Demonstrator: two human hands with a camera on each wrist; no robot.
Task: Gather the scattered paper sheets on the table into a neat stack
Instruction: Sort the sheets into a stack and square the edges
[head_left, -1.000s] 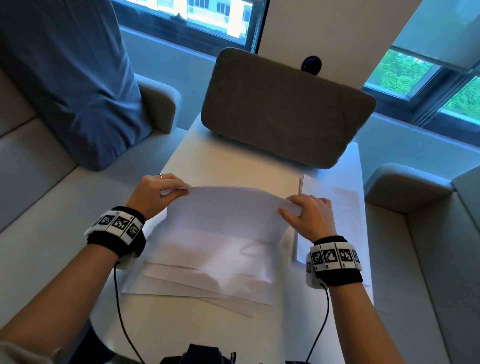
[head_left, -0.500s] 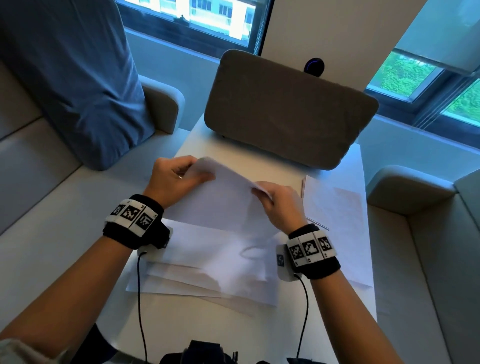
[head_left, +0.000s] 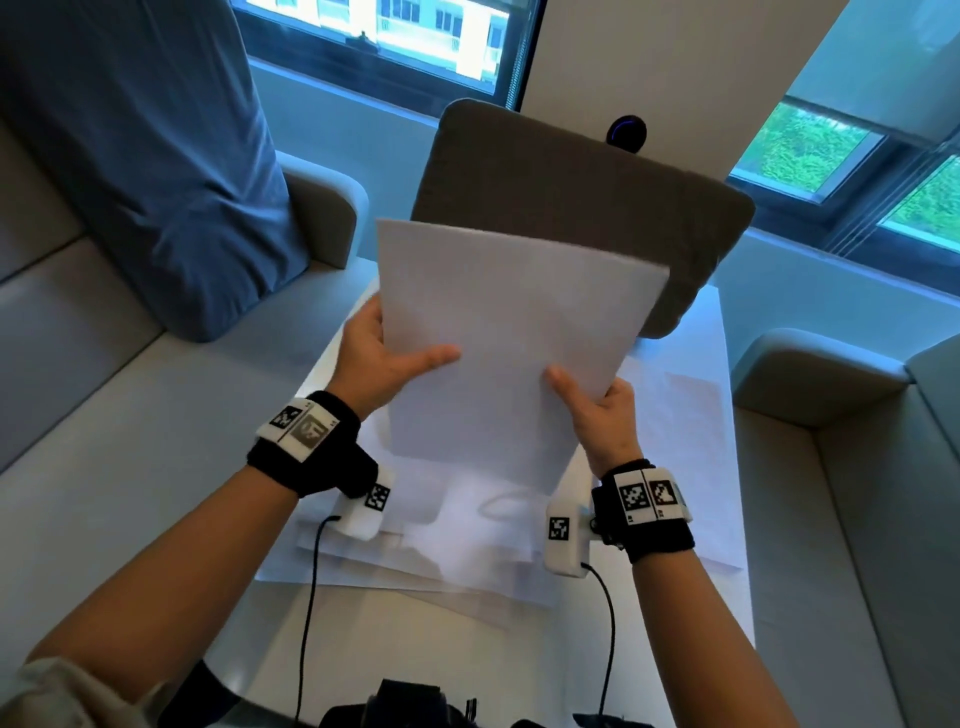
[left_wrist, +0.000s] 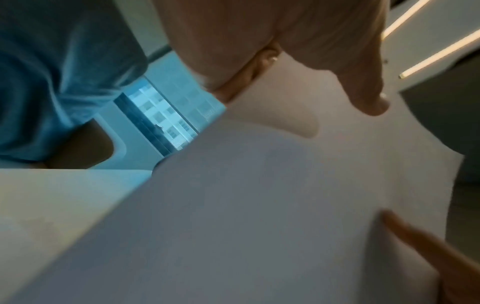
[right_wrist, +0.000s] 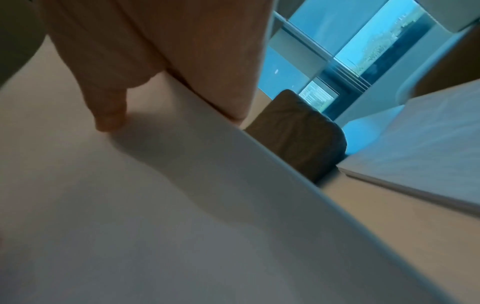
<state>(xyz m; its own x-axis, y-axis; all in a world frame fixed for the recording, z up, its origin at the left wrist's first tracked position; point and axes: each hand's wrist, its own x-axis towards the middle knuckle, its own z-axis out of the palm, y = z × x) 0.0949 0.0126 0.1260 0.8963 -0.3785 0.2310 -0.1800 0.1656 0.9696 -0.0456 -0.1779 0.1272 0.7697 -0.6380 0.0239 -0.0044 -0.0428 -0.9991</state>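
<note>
A white paper sheet is held up in the air above the table, tilted toward me. My left hand pinches its left edge, thumb on the near face. My right hand pinches its lower right edge, thumb on the near face too. Several more white sheets lie fanned and overlapping on the table under my wrists. Another sheet lies flat at the right side. The wrist views show the lifted sheet close up, with a thumb pressing on it.
A grey cushion stands at the table's far end, behind the lifted sheet. A blue pillow leans on the sofa at the left. Sofa seats flank the table on both sides. Cables hang from both wristbands over the table's near edge.
Both hands have raised the top sheet from the pile and swung it upright, well above the table. The other sheets have stayed in place.
</note>
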